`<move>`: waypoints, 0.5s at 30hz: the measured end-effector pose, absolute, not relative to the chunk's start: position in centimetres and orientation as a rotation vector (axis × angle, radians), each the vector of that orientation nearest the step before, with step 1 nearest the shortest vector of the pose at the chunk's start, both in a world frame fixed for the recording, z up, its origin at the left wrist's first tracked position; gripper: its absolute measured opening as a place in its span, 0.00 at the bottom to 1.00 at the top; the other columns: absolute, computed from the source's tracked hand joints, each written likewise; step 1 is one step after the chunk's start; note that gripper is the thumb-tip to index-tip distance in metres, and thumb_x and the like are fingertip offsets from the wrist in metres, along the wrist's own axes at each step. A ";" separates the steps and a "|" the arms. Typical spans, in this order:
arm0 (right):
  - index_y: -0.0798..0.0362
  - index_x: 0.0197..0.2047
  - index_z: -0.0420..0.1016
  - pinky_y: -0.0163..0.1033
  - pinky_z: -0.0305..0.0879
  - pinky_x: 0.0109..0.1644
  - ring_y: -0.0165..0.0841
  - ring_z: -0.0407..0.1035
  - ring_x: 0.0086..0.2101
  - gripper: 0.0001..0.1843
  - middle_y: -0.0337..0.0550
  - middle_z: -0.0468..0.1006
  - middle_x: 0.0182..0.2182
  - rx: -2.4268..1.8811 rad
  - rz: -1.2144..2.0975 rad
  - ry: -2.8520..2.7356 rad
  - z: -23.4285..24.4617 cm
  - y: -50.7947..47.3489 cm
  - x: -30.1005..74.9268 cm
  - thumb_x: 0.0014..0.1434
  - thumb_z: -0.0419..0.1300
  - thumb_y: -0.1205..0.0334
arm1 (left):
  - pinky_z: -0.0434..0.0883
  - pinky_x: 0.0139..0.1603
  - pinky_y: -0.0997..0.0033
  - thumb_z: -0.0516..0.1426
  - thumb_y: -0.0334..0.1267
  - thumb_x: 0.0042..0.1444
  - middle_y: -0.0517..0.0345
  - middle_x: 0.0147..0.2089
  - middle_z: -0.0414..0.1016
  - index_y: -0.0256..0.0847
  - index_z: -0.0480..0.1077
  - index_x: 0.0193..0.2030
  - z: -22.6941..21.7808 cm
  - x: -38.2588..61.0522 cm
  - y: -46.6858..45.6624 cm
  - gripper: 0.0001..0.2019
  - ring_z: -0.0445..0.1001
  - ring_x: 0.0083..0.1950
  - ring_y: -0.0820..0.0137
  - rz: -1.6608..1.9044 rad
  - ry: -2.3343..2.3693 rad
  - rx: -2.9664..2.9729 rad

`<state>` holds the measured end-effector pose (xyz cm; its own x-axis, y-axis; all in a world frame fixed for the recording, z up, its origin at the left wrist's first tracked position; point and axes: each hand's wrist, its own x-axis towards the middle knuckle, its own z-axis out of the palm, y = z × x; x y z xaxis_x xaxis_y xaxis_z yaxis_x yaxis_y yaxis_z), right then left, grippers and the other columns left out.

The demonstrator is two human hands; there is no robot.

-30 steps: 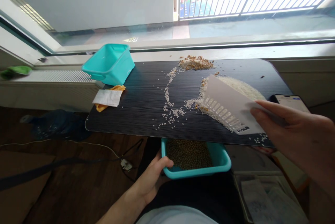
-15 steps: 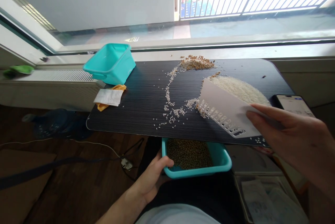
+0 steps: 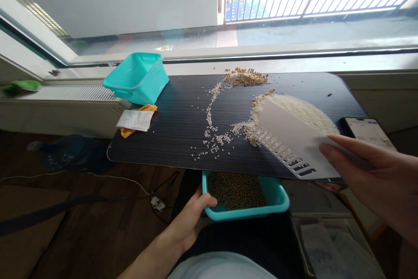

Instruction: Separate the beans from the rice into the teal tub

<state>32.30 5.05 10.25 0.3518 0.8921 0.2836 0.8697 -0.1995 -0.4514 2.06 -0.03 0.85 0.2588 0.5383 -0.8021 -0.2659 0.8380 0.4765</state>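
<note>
My right hand (image 3: 369,179) grips a white slotted plastic scraper (image 3: 290,144), tilted over the near edge of a white rice pile (image 3: 300,111) on the black table (image 3: 170,139). A few brown beans lie at the pile's left edge by the scraper. My left hand (image 3: 191,220) holds the left rim of a teal tub (image 3: 276,207) filled with brown beans, kept under the table's front edge. A small heap of beans mixed with rice (image 3: 244,78) lies at the far side, and a trail of rice grains (image 3: 210,126) curves across the table middle.
A second, tilted teal tub (image 3: 135,78) rests at the table's back left corner, beside a white packet on an orange cloth (image 3: 135,120). A phone (image 3: 364,131) lies at the right edge. Cables (image 3: 130,183) run over the floor to the left. A window sill runs behind.
The scraper moved left across the rice pile's near edge, then drew back right and toward me, lifting slightly. My left hand and the bean tub stayed put.
</note>
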 end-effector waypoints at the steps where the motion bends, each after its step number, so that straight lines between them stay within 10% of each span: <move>1: 0.41 0.37 0.85 0.39 0.57 0.18 0.34 0.67 0.18 0.28 0.39 0.79 0.20 -2.067 0.081 -1.526 10.3 4.9 32.1 0.45 0.57 0.32 | 0.70 0.49 0.63 0.59 0.37 0.46 0.57 0.40 0.70 0.43 0.70 0.50 0.8 2.0 0.0 0.20 0.68 0.44 0.64 0.553 1.193 0.263; 15: 0.41 0.37 0.85 0.40 0.63 0.22 0.34 0.70 0.20 0.26 0.39 0.81 0.22 -2.046 0.118 -1.509 9.9 4.5 32.4 0.47 0.58 0.33 | 0.71 0.51 0.61 0.59 0.36 0.46 0.53 0.48 0.74 0.42 0.70 0.49 1.0 2.2 0.0 0.20 0.70 0.49 0.62 0.567 1.193 0.247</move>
